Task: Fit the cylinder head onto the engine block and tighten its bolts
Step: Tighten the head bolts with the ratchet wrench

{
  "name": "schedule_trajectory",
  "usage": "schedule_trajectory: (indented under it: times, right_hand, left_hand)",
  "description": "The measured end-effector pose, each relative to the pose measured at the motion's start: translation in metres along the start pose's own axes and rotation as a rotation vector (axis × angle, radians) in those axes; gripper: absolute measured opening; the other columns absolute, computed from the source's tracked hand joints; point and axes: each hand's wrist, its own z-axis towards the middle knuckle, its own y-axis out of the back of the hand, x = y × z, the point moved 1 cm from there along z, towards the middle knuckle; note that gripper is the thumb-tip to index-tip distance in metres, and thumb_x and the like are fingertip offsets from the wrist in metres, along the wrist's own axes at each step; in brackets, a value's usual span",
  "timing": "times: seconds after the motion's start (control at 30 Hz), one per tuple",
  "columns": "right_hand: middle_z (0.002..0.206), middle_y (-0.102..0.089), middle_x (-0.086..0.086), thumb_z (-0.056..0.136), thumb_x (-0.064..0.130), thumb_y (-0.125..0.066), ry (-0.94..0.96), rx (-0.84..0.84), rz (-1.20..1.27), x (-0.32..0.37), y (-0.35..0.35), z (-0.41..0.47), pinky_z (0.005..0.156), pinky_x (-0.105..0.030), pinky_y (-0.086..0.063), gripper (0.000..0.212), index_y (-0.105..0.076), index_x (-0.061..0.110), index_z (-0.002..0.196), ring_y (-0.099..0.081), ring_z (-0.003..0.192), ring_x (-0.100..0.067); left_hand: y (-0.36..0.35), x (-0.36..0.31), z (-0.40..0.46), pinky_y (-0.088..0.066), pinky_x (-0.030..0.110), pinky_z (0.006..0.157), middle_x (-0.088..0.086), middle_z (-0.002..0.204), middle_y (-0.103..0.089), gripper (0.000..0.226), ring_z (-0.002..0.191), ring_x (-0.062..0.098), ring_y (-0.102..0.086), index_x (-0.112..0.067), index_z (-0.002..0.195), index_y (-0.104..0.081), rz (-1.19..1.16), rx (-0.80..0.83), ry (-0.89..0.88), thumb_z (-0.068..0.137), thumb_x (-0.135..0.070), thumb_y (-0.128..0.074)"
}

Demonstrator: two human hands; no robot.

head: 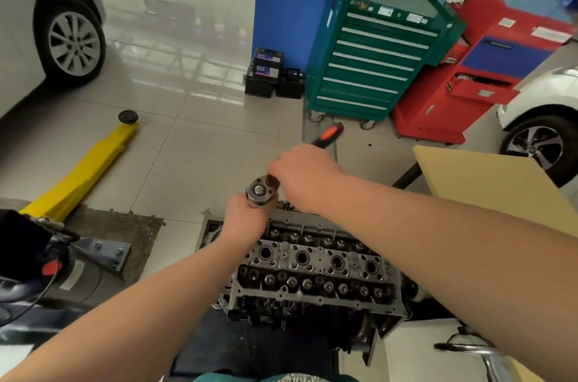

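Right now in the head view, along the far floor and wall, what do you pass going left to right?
Grey car wheel → yellow lift arm → black batteries → green tool cabinet → red cabinet → white car's wheel.

cylinder head [316, 266] – bare dull metal | ratchet head [261, 192] – shiny metal | floor [200, 144] – glossy tile

Grey cylinder head [312, 266] (valve springs exposed) sits level atop the engine block [369, 331].

Green tool cabinet [375, 53] beside red cabinet [463, 84]; yellow lift arm [84, 169] left.
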Motion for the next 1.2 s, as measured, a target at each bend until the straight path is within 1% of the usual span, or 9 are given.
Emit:
schedule_trajectory:
  times: [0.07, 0.23, 0.4, 0.5, 0.7, 0.77, 0.9, 1.03, 1.2]
  right_hand:
    - [0.082, -0.059, 0.003, 0.094, 0.017, -0.056, -0.092, 0.002, 0.011, 0.0, -0.005, -0.012, 0.064, -0.038, -0.048, 0.011, -0.064, 0.023, 0.098, -0.06, 0.08, -0.026]
    - [0.067, -0.056, 0.001, 0.093, 0.04, -0.058, -0.157, 0.248, 0.427, 0.006, -0.016, -0.044, 0.048, -0.029, -0.032, 0.028, -0.054, 0.023, 0.07, -0.054, 0.059, -0.017]
    - [0.075, -0.053, 0.009, 0.095, 0.018, -0.056, -0.056, 0.143, 0.108, -0.008, 0.0, -0.008, 0.056, -0.033, -0.042, 0.012, -0.064, 0.026, 0.097, -0.055, 0.071, -0.015]
    - [0.092, -0.063, 0.004, 0.092, 0.009, -0.056, 0.09, 0.028, -0.036, -0.009, 0.004, 0.004, 0.085, -0.041, -0.05, 0.024, -0.067, 0.025, 0.106, -0.06, 0.094, -0.024]
    - [0.072, -0.057, 0.002, 0.096, 0.026, -0.055, -0.16, 0.186, 0.251, 0.001, -0.015, -0.029, 0.047, -0.027, -0.035, 0.015, -0.059, 0.021, 0.083, -0.053, 0.059, -0.015]
    - [0.073, -0.061, 0.0, 0.097, 0.03, -0.055, -0.15, 0.262, 0.385, 0.003, -0.015, -0.037, 0.047, -0.028, -0.038, 0.018, -0.059, 0.02, 0.082, -0.058, 0.059, -0.015]
    - [0.078, -0.057, 0.006, 0.092, 0.014, -0.054, -0.146, 0.199, 0.172, -0.005, -0.003, -0.019, 0.053, -0.029, -0.036, 0.016, -0.065, 0.025, 0.097, -0.055, 0.069, -0.015]
    - [0.097, -0.064, 0.004, 0.092, 0.007, -0.056, 0.04, 0.013, 0.017, -0.009, 0.004, -0.002, 0.088, -0.038, -0.045, 0.027, -0.066, 0.026, 0.109, -0.06, 0.099, -0.023]
    - [0.076, -0.055, 0.003, 0.096, 0.022, -0.057, -0.118, 0.086, 0.086, 0.0, -0.009, -0.021, 0.056, -0.033, -0.041, 0.009, -0.065, 0.021, 0.096, -0.056, 0.072, -0.023]
  left_hand:
    - [0.005, -0.002, 0.005, -0.031, 0.034, 0.057, 0.006, 0.064, -0.048, 0.043, 0.061, 0.016, -0.037, -0.005, 0.069, -0.056, -0.075, -0.034, 0.037, 0.079, -0.043, -0.073]
    - [-0.005, 0.001, 0.004, -0.03, 0.036, 0.059, 0.006, 0.064, -0.046, 0.031, 0.064, 0.016, -0.037, 0.007, 0.071, -0.051, -0.078, -0.064, 0.057, 0.083, -0.02, -0.062]
    - [0.003, 0.002, 0.003, -0.038, 0.034, 0.06, 0.013, 0.072, -0.06, 0.016, 0.066, 0.016, -0.047, -0.011, 0.082, -0.065, -0.007, 0.058, -0.055, 0.089, -0.025, -0.067]
    - [0.001, 0.006, 0.002, -0.038, 0.034, 0.06, 0.014, 0.068, -0.057, 0.033, 0.064, 0.013, -0.046, -0.01, 0.082, -0.06, 0.085, 0.148, -0.057, 0.089, -0.041, -0.07]
    - [0.011, 0.007, 0.015, -0.037, 0.039, 0.059, 0.014, 0.064, -0.055, 0.039, 0.062, 0.022, -0.045, 0.01, 0.079, -0.059, -0.073, 0.023, 0.021, 0.077, -0.025, -0.074]
    - [0.002, 0.011, 0.014, -0.035, 0.041, 0.063, 0.01, 0.07, -0.051, 0.028, 0.068, 0.023, -0.04, 0.012, 0.08, -0.052, -0.078, 0.005, 0.029, 0.084, -0.015, -0.061]
    - [-0.002, 0.006, 0.008, -0.036, 0.041, 0.072, 0.009, 0.083, -0.056, 0.026, 0.08, 0.019, -0.046, 0.002, 0.087, -0.063, -0.096, 0.071, -0.005, 0.089, -0.023, -0.065]
    - [0.0, 0.007, 0.002, -0.038, 0.037, 0.067, 0.004, 0.075, -0.054, 0.045, 0.07, 0.015, -0.046, 0.001, 0.089, -0.058, 0.061, 0.166, -0.082, 0.087, -0.043, -0.069]
    - [0.015, 0.007, 0.013, -0.036, 0.034, 0.063, 0.008, 0.066, -0.051, 0.05, 0.062, 0.016, -0.043, 0.001, 0.073, -0.053, -0.015, 0.123, -0.042, 0.078, -0.044, -0.074]
